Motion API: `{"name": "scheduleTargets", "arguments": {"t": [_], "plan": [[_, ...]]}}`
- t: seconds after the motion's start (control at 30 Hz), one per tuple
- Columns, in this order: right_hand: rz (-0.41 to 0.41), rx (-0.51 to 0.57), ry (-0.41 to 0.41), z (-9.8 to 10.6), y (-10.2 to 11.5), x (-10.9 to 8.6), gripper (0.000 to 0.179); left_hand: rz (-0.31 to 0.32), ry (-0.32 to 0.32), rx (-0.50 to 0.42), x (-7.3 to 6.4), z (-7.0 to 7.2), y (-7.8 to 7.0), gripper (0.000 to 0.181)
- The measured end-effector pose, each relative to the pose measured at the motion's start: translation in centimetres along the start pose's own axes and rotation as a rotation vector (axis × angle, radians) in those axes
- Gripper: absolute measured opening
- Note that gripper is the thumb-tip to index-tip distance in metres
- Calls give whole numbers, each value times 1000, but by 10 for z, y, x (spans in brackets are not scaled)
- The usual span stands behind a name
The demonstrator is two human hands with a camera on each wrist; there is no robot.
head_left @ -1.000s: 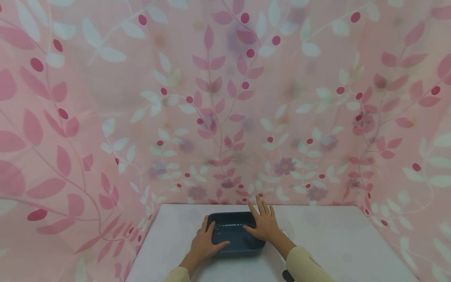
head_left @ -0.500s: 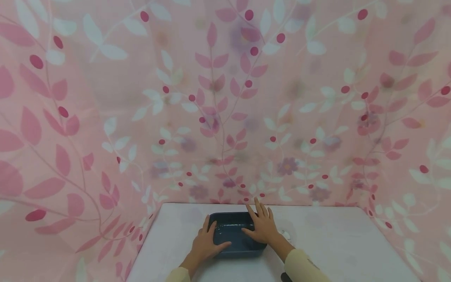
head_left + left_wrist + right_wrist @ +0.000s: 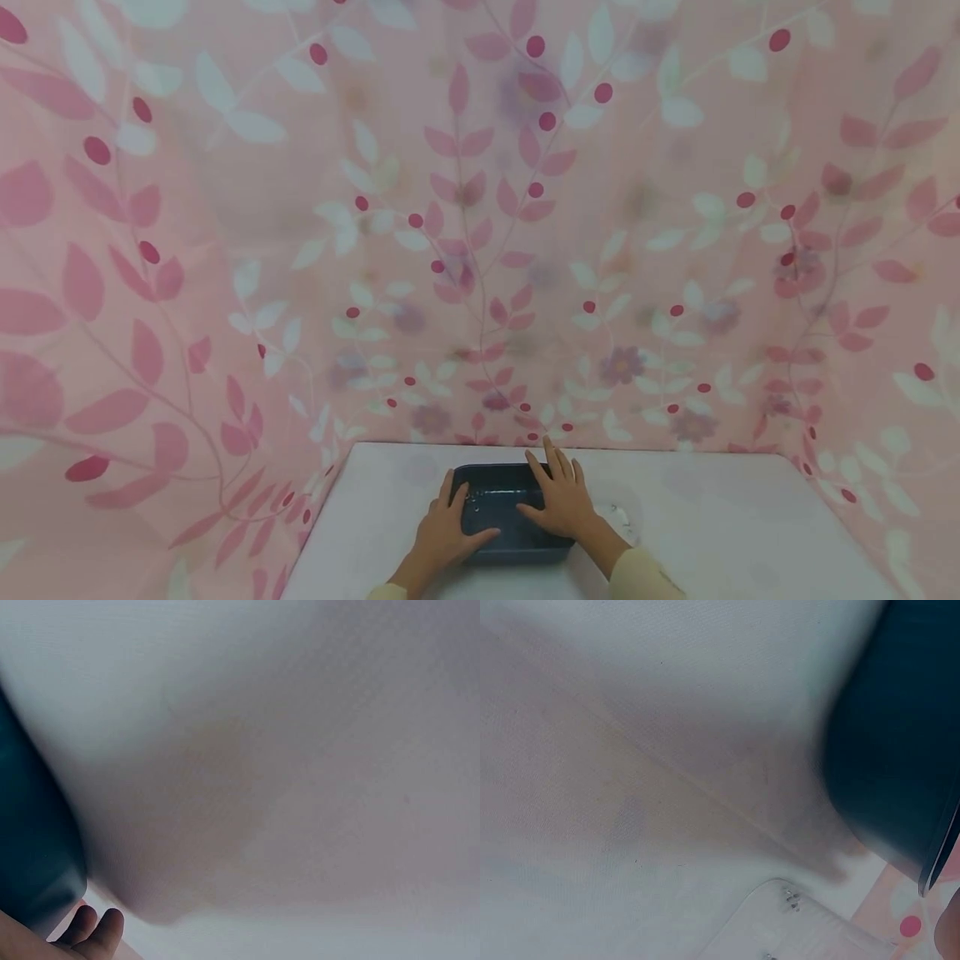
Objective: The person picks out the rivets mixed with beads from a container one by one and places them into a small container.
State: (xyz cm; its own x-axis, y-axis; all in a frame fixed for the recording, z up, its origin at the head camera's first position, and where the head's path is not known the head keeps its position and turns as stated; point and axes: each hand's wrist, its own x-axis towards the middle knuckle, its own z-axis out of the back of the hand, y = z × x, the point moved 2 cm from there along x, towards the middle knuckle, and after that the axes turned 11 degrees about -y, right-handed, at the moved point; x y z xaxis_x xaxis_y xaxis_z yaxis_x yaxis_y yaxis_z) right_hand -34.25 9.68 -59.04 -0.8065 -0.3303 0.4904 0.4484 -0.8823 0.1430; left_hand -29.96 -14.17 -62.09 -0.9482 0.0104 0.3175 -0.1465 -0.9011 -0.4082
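A dark blue rectangular dish rests on the white table between both hands, small bright beads or drops showing inside at its left. My left hand lies along its left rim, fingers spread toward the far corner, thumb reaching over the near side. On the opposite side my right hand rests over the rim with spread fingers pointing away and its thumb over the interior. In the left wrist view, fingertips extend past the corner of the dish. The right wrist view catches the outer wall of the dish.
A clear, see-through piece with small beads or drops lies right of the dish, partly behind the right forearm. White cloth covers the table. Pink curtain with a leaf pattern hangs behind and along both sides.
Hands and dish keep the same arrangement; the head view has shifted slightly, so they appear a little lower and further right. A dark object by the right sleeve has dropped out of view.
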Motion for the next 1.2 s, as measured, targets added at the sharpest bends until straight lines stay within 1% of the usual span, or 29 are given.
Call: {"name": "scheduleTargets", "arguments": {"t": [0.13,0.4,0.5,0.7,0.9,1.03,1.2], "plan": [[15,15,-8,0,4,0,91,16,-9,1,-2,2,1,104],[26,35,0,-8,8,-11,90,16,39,6,-10,-3,5,107],[49,70,-32,-9,11,-12,89,21,43,8,-12,-3,4,109],[129,125,-113,-11,21,-10,87,24,42,19,-10,-2,0,110],[190,175,-159,-13,29,-5,81,27,48,-17,-7,3,-6,114],[182,206,-163,-15,35,-1,75,29,54,-27,-3,5,-7,121],[97,241,-140,-21,46,9,68,34,43,-36,3,7,-5,126]]}}
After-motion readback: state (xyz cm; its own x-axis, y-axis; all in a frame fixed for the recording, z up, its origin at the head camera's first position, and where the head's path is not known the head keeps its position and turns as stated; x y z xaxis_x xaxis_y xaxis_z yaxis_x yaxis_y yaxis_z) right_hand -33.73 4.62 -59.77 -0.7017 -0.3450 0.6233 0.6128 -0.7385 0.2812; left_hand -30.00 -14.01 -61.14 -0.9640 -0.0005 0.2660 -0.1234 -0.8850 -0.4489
